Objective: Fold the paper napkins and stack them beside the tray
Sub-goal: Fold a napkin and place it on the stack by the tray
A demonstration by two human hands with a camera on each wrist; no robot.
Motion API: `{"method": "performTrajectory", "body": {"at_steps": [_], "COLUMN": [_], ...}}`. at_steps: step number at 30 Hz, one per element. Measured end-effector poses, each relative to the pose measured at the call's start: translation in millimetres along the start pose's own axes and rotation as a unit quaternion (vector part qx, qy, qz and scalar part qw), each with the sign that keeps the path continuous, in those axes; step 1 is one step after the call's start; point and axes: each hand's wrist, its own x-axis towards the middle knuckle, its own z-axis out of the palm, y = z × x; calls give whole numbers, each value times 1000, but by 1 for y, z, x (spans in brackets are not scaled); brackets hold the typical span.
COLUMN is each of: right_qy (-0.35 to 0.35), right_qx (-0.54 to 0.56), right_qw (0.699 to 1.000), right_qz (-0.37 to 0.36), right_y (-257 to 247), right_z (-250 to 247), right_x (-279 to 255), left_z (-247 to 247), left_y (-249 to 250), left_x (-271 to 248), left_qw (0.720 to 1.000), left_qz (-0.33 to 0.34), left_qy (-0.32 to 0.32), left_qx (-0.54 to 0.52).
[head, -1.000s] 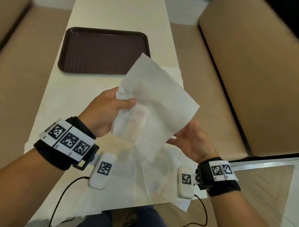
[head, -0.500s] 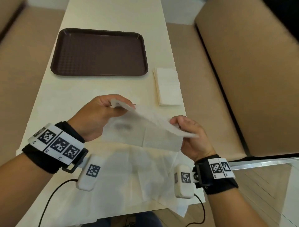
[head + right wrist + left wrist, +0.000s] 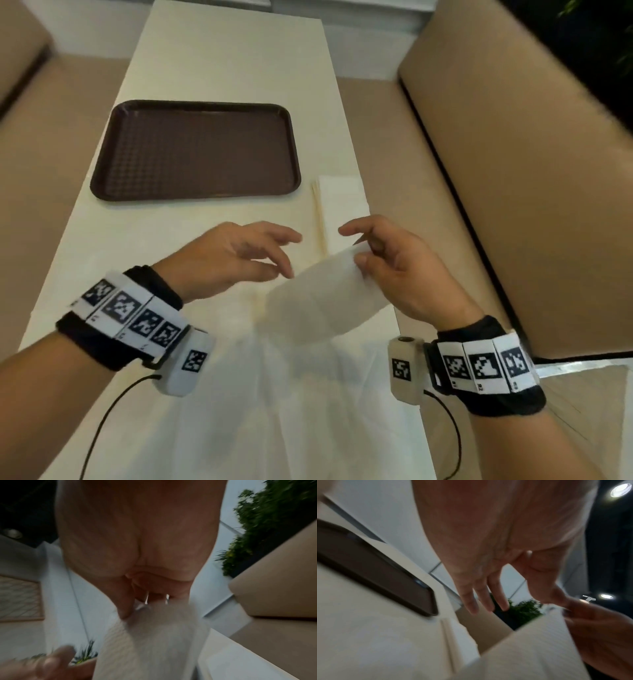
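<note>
White, thin paper napkin (image 3: 325, 294), half-folded, hung above the bench's (image 3: 226, 68) near right edge, pinched by the right hand (image 3: 394, 270) while the left hand's (image 3: 236, 257) loose, empty grip hovered beside it, seemingly to crease it.

The right hand (image 3: 400, 270) is raised with its thumb and fingers (image 3: 363, 262) curled, pinching a napkin (image 3: 322, 301). The left hand (image 3: 226, 260) hovers nearby, fingers loosely spread, holding nothing.
</note>
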Motion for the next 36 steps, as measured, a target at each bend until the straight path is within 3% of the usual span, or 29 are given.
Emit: {"method": "performTrajectory", "body": {"at_steps": [2,4,6,9,12,15,23,29,36], "right_qy": [-41,-36,30,143,120,55,127,164,177], "right_qx": [-39,-62,-29,95,362,458,396,379,294], "right_qw": [998,997,999,979,903,860,857,849,869], "right_qz": [-14,-30,-14,110,197,218,303,330,356], "right_y": [-2,1,10,36,58,71,104,117,129], "right_z": [-1,-2,-6,-11,-3,10,18,15,16], "right_x": [11,23,32,34,22,16,30,48,75], "left_z": [17,30,37,39,41,44,47,40,19], "left_y": [7,8,5,-1,-7,-12,-27,-33,-43], "left_x": [26,51,73,98,119,139,179,203,233], "left_qw": [994,985,985,997,991,983,966,975,978], "left_qz": [3,-2,6,4,0,-18,-49,-58,-73], "left_qy": [-110,-160,-145,-78,-18,12,85,110,159], "left_qx": [13,61,92,-9,-129,-180,-238,-182,-111]}}
